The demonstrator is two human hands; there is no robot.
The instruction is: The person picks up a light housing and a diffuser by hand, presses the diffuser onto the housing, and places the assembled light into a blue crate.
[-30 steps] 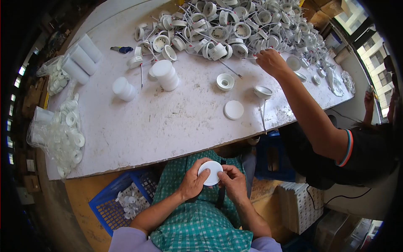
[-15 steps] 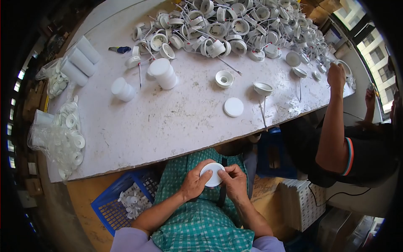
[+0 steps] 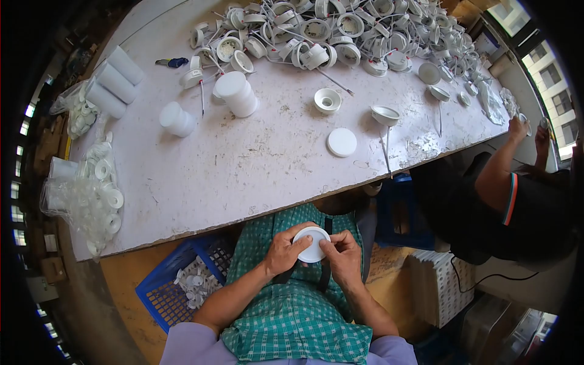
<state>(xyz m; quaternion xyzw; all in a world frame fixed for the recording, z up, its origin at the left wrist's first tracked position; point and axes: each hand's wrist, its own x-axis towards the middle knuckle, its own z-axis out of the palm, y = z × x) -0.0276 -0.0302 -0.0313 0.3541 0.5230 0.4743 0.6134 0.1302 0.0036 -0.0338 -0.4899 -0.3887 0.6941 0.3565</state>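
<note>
I find the white worktable point(image 3: 201, 182) spread before me, its surface marked with scuffs and dark specks. A co-worker point(image 3: 535, 219) in a dark top with a striped sleeve band sits off the table's right end; what those hands hold is too small to tell. Along the table's far side lies a heap of white round housings point(image 3: 351, 25) with leads, loosely tangled. My green checked apron point(image 3: 292, 325) lies on this side of the table's near edge. Below that edge, to the left, I note a blue plastic basket point(image 3: 210, 261) containing small white fittings point(image 3: 198, 283); below it to the right, a stack of perforated white sheets point(image 3: 438, 289). At the table's left end are a clear bag of white rings point(image 3: 91, 198) and, farther back, white cylinders point(image 3: 115, 82) lying side by side.

Just off the table's near edge, my left hand point(image 3: 285, 250) and right hand point(image 3: 345, 255) are closed on opposite sides of one white rimmed disc point(image 3: 312, 250), both thumbs on its upper face; the fingers behind are partly hidden. Left of the table's middle stand a taller disc stack point(image 3: 240, 97) and a shorter disc stack point(image 3: 177, 120). Right of its middle are a bowl-shaped housing point(image 3: 385, 115), its lead hanging towards the near edge, and a loose white disc point(image 3: 342, 142), lying flat
</note>
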